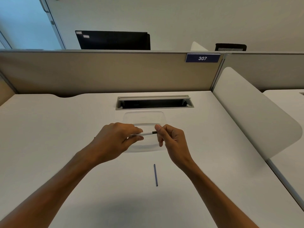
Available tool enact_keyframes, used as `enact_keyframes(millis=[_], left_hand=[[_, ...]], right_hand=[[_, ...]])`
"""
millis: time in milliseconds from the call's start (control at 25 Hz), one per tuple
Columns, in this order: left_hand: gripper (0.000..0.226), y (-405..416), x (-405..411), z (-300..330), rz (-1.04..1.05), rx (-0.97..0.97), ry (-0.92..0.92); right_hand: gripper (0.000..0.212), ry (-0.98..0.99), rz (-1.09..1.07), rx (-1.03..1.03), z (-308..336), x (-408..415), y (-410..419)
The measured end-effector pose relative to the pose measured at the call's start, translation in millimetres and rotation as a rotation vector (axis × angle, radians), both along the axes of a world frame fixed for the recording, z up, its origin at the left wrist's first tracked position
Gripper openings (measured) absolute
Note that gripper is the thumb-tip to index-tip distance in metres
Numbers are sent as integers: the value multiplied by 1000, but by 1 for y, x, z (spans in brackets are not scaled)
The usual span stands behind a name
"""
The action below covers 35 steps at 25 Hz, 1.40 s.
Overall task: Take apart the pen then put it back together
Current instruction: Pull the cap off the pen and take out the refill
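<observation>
Above the white desk, my left hand (120,139) grips the white pen barrel (146,133), which lies level between my hands. My right hand (171,139) pinches the dark end piece (154,132) at the barrel's right end with thumb and forefinger. The thin blue ink refill (155,174) lies alone on the desk, nearer to me, pointing away from me. Most of the barrel is hidden inside my left fingers.
A clear plastic tray (144,117) rests on the desk just beyond my hands. Behind it is an open cable slot (153,102). A beige partition (98,71) closes the back and a white divider (250,112) the right side.
</observation>
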<state>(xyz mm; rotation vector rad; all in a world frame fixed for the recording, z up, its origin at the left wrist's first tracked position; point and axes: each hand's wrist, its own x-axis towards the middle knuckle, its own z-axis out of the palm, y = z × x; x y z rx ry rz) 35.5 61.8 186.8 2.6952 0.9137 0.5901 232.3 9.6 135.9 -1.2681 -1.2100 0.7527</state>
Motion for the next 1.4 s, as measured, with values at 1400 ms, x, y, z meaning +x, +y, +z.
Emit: enact_keyframes(millis=[1400], left_hand=[[30,1,-10,-13,42,40,5]], right_hand=[[22,-97,123,-73,2,11,-14]])
